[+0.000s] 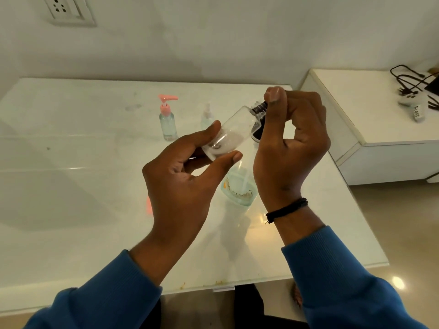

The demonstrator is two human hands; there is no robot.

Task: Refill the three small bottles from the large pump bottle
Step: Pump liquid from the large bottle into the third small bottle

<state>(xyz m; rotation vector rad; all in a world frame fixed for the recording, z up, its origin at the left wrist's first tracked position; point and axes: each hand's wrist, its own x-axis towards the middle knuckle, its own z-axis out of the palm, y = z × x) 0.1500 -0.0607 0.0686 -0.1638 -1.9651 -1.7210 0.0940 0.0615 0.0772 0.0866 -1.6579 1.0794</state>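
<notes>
My left hand (175,186) holds a small clear bottle (235,124) by its base, tilted with the neck up and to the right. My right hand (285,148) pinches the bottle's black cap (259,108) between thumb and fingers. Below both hands stands a larger clear container (238,189) with bluish liquid, seen from above, a thin white tube leaning in it. At the back of the table stand a small bottle with a pink pump (167,119) and a small clear spray bottle (206,115). A pink object (149,205) shows partly behind my left wrist.
The white glossy table (71,150) ends close to me at its front edge. To the right is a white cabinet (368,119) with black cables (413,79) and a white adapter (411,98). A wall socket (64,8) is at the top left.
</notes>
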